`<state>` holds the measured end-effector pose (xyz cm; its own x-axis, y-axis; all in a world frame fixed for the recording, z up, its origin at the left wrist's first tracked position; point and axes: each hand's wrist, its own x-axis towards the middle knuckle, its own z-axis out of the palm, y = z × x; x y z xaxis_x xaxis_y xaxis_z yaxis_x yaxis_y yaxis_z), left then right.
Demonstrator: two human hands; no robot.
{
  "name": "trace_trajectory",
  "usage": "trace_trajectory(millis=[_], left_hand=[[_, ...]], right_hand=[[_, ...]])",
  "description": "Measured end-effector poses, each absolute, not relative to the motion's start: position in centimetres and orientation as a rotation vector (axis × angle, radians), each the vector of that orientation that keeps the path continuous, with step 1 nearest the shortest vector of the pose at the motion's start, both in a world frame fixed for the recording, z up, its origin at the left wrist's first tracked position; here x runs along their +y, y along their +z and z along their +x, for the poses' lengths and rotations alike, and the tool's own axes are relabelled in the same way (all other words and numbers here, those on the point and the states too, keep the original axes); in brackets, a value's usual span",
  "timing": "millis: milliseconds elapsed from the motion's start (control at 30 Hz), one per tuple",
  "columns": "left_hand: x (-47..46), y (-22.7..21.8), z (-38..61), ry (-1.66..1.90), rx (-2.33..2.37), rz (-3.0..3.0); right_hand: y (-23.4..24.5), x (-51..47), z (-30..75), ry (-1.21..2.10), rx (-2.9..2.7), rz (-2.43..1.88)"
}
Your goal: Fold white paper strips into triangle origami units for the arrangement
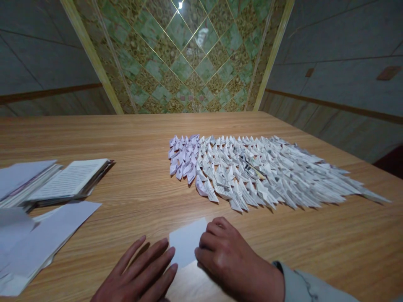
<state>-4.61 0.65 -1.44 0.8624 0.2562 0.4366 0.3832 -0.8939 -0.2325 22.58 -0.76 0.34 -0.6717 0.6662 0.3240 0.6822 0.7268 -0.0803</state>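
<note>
A small sheet of white paper (pixel 186 243) lies on the wooden table (pixel 132 130) close to the near edge. My left hand (pixel 141 274) rests flat beside it, fingers stretched out and touching the paper's left edge. My right hand (pixel 231 262) presses on the paper's right side with its fingers curled under. Beyond them, a wide spread of several folded paper boats (pixel 261 172) lies in rows, the leftmost ones pale purple (pixel 184 157).
At the left lie a stack of open booklets (pixel 63 182) and loose white sheets (pixel 40 239). A tiled wall with a green diamond pattern (pixel 189 54) rises behind the table.
</note>
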Motion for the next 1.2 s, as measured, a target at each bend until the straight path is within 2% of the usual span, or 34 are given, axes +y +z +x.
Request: trace_trajectory(millis=[167,333,667,933,1200], left_hand=[[1.2,0.7,-0.2,-0.819,-0.705,-2.774],[1.8,0.2,0.7,-0.887,-0.770,-2.771],[1.9,0.5,0.5,-0.883,-0.781,-2.791],[2.4,-1.4,-1.7,-0.808,-0.876,-2.823],[2.9,0.8,-3.1,-0.871,-0.794,-2.738]], right_hand=[[0.1,-0.5,21.9,-0.070,-2.533,-1.079],[0.5,-0.2,21.6,-0.057,-2.544,-1.127],[-0.7,0.4,21.3,-0.211,-2.483,-1.023],[-0.4,0.9,21.8,-0.254,-2.464,-0.999],[0.9,1.1,22.8,-0.217,-2.461,-1.100]])
